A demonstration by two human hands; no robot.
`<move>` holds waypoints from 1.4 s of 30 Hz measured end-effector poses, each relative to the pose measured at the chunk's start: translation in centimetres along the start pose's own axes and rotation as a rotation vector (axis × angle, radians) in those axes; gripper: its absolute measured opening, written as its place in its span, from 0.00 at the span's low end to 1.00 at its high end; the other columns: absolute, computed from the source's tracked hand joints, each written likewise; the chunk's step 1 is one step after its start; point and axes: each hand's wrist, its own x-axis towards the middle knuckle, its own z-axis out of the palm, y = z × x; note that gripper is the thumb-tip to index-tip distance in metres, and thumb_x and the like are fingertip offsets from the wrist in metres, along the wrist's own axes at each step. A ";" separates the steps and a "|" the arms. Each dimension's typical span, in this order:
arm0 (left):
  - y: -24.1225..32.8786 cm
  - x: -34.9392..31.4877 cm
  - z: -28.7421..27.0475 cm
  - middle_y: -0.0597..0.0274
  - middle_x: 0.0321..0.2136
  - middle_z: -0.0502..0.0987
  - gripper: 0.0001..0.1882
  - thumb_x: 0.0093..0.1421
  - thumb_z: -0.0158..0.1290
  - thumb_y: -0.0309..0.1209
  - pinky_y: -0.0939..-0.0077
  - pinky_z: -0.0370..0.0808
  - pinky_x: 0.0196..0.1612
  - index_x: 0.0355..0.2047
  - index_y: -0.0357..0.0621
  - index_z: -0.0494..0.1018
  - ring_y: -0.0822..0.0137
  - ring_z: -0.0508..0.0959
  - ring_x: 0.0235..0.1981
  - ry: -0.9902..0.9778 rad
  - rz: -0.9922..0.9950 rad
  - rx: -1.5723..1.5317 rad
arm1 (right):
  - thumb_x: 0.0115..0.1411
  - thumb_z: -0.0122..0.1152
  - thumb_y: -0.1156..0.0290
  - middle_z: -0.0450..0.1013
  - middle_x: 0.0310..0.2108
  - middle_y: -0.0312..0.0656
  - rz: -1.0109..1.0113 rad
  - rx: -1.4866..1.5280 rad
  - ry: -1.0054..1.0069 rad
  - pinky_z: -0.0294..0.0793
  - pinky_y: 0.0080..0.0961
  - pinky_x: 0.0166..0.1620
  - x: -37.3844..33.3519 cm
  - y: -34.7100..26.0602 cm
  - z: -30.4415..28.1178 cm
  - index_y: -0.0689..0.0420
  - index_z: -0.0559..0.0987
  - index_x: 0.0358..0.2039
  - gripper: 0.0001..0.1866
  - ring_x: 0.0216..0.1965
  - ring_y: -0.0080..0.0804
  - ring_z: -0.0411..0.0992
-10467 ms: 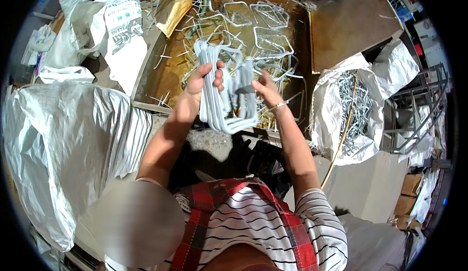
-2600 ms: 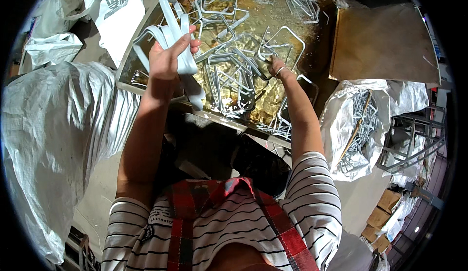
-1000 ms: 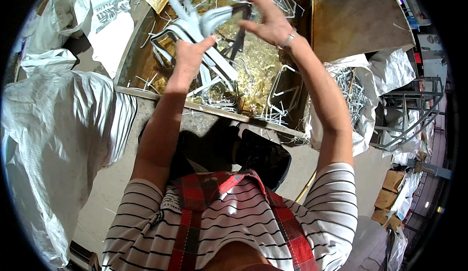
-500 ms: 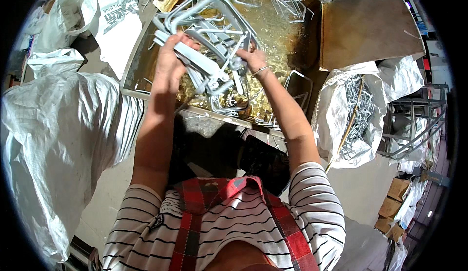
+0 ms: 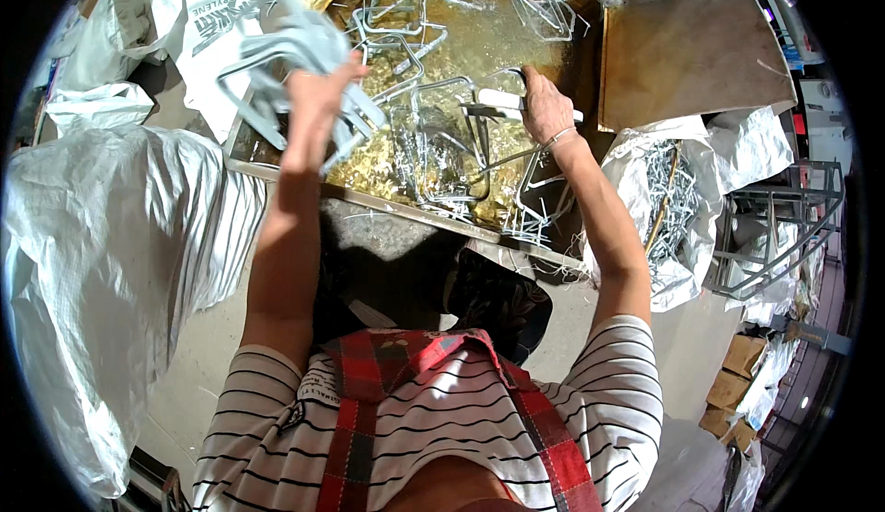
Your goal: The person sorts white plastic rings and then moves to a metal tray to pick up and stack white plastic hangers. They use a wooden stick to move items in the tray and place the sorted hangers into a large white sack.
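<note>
Left hand (image 5: 313, 88) was raised at about 11 o'clock, fingers closed around a bundle of bent wire frames (image 5: 286, 60), held up above the left edge of the tray (image 5: 277, 169). Bundle blurred, count of frames could not be told. Right hand (image 5: 546, 106) was out at 1 o'clock over the tray, fingers curled shut on a single wire frame (image 5: 502, 102) with a pale bar along its top; thin bracelet on that wrist.

Tray was wide, shallow, golden inside, taking up 12 o'clock. Loose wire frames (image 5: 433, 143) lay scattered and overlapping in it, more at the far end (image 5: 539, 5). A few hung over the near rim at about 1 o'clock.

Brown board (image 5: 691, 51) sat just right of the tray at 2 o'clock. Open white sack (image 5: 664, 208) at 3 o'clock held more wire pieces. Big white woven sack (image 5: 101, 263) filled 9 o'clock, another printed sack (image 5: 207, 14) at 11 o'clock. Metal rack (image 5: 774, 226) at 3 o'clock, cardboard boxes (image 5: 737, 374) at 4 o'clock. Person wore a striped shirt with red plaid apron.
</note>
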 end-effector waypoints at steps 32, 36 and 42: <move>-2.4 -1.5 2.4 0.55 0.32 0.76 0.19 0.49 0.57 0.28 0.77 0.74 0.33 0.41 0.31 0.71 0.68 0.76 0.29 -0.377 -0.022 -0.156 | 0.48 0.63 0.55 0.70 0.44 0.42 -0.189 0.449 0.197 0.69 0.30 0.46 5.2 -6.8 -8.3 0.52 0.75 0.40 0.21 0.46 0.40 0.68; -3.2 0.5 2.0 0.56 0.30 0.76 0.18 0.53 0.55 0.33 0.74 0.75 0.33 0.40 0.30 0.71 0.65 0.78 0.28 -0.228 -0.256 -0.559 | 0.49 0.61 0.57 0.73 0.28 0.51 0.398 0.207 0.118 0.72 0.37 0.35 0.1 6.8 3.1 0.59 0.75 0.28 0.17 0.31 0.50 0.72; -1.9 0.0 1.0 0.56 0.28 0.76 0.18 0.55 0.53 0.35 0.74 0.75 0.31 0.40 0.31 0.71 0.68 0.76 0.25 -0.211 -0.277 -0.550 | 0.49 0.60 0.51 0.72 0.39 0.51 0.906 0.044 -0.475 0.71 0.39 0.44 -9.1 10.2 16.7 0.58 0.72 0.39 0.25 0.43 0.49 0.70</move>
